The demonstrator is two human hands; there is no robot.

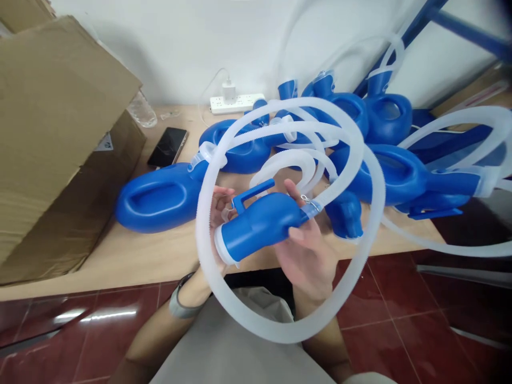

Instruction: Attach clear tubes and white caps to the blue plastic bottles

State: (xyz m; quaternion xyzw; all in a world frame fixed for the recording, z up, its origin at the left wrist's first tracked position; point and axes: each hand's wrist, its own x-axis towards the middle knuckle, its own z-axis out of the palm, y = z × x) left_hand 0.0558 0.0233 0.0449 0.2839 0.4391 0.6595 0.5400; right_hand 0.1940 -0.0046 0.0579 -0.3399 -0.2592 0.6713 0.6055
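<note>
A blue plastic urinal funnel with a hook-like handle and a white-rimmed wide end is held up above the table edge. My right hand grips its narrow end, thumb on the near side and a fingertip showing behind. My left hand is closed around the wide end, its fingers partly hidden behind the funnel and a small clear piece at them. From the narrow end, a wire clip sits where the translucent corrugated hose joins, and the hose loops widely around both hands.
Blue bottles with handle openings, such as one bottle at left, lie across the wooden table, with more hoses at right. A cardboard box, a phone and a power strip stand beyond. A blue metal frame rises at right.
</note>
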